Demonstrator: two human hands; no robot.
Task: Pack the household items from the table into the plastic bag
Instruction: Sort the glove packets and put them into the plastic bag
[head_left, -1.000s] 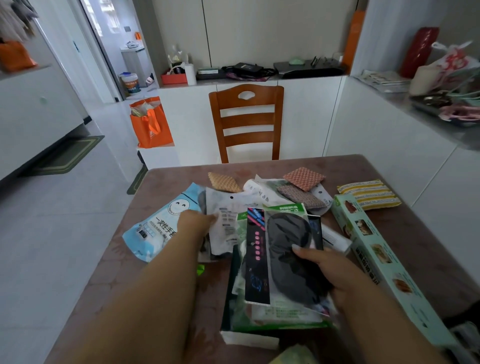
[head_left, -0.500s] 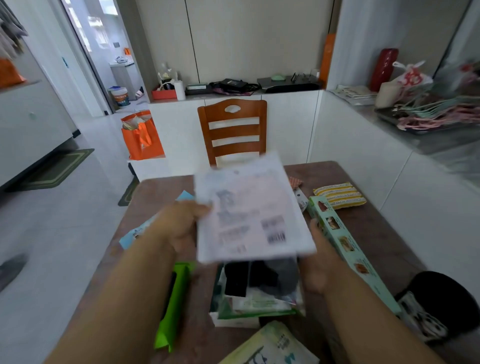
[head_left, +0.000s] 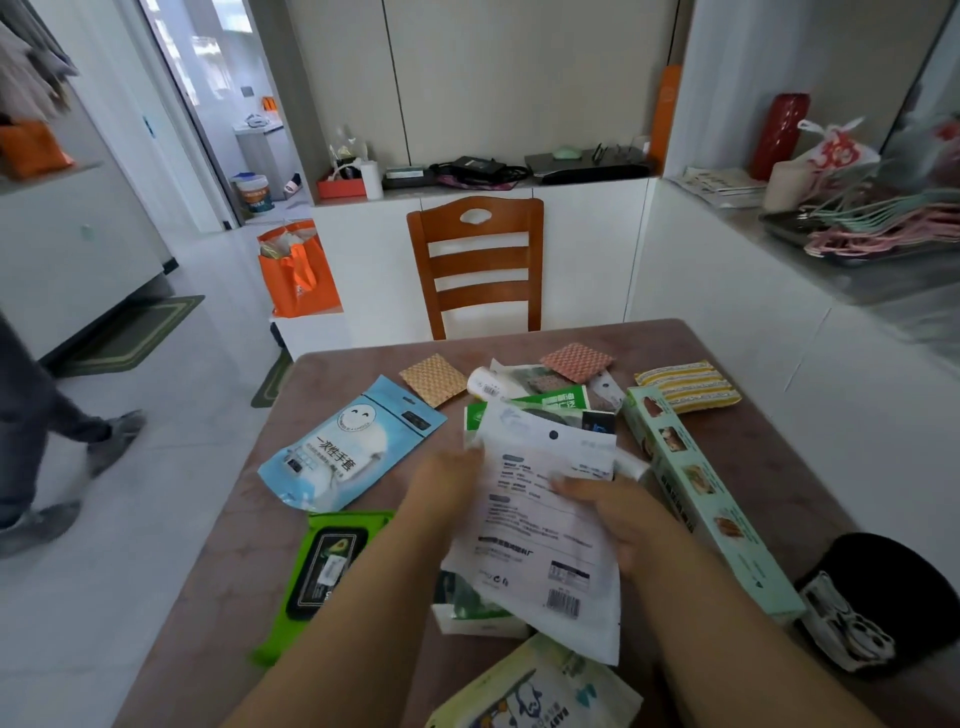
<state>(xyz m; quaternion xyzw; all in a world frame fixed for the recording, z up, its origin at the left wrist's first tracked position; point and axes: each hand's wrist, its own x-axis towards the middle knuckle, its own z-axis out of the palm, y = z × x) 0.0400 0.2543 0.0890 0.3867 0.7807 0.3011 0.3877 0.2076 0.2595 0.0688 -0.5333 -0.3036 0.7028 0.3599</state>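
A flat white plastic pouch printed with text and barcodes (head_left: 545, 525) is held at the centre of the frame, above a stack of green-and-white packets (head_left: 524, 410). The left hand (head_left: 447, 483) is closed on its left edge and the right hand (head_left: 618, 514) is curled over its right side, fingers on the printed face. No plastic bag can be made out for certain; the dark shape at lower right cannot be identified. On the brown tabletop (head_left: 363, 358) a light blue glove pouch (head_left: 348, 447) is seen left of centre. The pouch is best kept flat and gripped at both edges, so that it is slid in without being creased.
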